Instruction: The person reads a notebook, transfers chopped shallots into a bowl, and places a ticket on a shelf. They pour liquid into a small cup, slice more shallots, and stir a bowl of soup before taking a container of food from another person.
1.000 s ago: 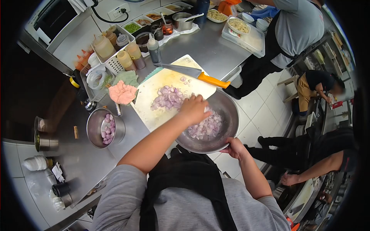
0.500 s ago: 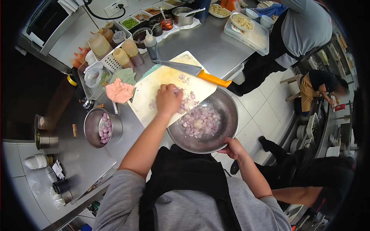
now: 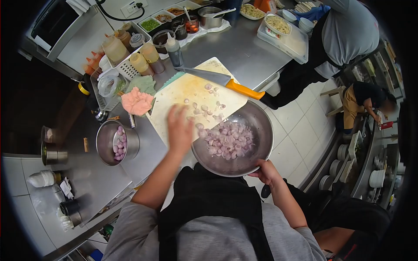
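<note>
Head view: left hand (image 3: 180, 126) was flat and spread open over the near edge of the cutting board (image 3: 174, 93), gripping nothing. It was blurred, so whether the palm touched the board I cannot tell. Right hand (image 3: 266, 170) was clamped on the near rim of the metal bowl (image 3: 260, 119), holding it just beside the board's edge, out past the counter. Most shallot slices (image 3: 226, 140) lay in the bowl; loose slices (image 3: 204, 106) were scattered on the board between hand and knife (image 3: 207, 75). The knife lay untouched at the far edge of the board.

Step, as I judge it: sweeping slices off the board into the bowl, mostly done. The next move would call for a flat-handed push across the leftovers toward the rim, with the bowl tucked under the edge.
</note>
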A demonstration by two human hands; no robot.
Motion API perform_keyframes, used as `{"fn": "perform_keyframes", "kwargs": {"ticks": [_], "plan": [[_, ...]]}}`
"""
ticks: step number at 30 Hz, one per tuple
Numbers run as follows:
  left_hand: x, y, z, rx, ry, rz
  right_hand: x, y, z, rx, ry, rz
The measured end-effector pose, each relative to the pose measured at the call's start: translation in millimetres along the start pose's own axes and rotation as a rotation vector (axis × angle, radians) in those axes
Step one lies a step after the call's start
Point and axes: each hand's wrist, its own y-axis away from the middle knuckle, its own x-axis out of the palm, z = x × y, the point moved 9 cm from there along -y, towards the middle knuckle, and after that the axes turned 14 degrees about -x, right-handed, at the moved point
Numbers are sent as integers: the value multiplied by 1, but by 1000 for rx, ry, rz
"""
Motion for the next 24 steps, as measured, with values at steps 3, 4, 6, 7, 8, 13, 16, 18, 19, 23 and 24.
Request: {"fn": "perform_keyframes", "kwargs": {"ticks": [3,4,6,7,8,13,16,18,19,23,24], "plan": [[-7,-14,53,-125,-126,-44,0,-2,-5,-5,-32,10],[3,-12,54,-110,-131,-12,0,-3,-6,-4,-32,9],[22,-6,36,-65,-103,27,2,-5,-7,16,-23,24],[35,1,24,-54,-40,62,3,-5,-7,16,-18,29],[48,11,6,-22,-10,107,3,-4,-6,21,-8,22],[82,54,-56,31,299,314,6,-3,-3,8,-10,15],[58,32,-62,163,239,250,8,-1,0,-8,-34,9],[44,-25,-15,6,86,83,6,-1,-1,-23,-28,12],[36,-48,6,-17,-33,-20,3,-1,-4,-21,-32,6],[58,-72,22,-73,-170,144,2,-5,-5,-18,-17,26],[73,-57,9,-13,-165,194,3,-4,-5,-15,-16,21]]}}
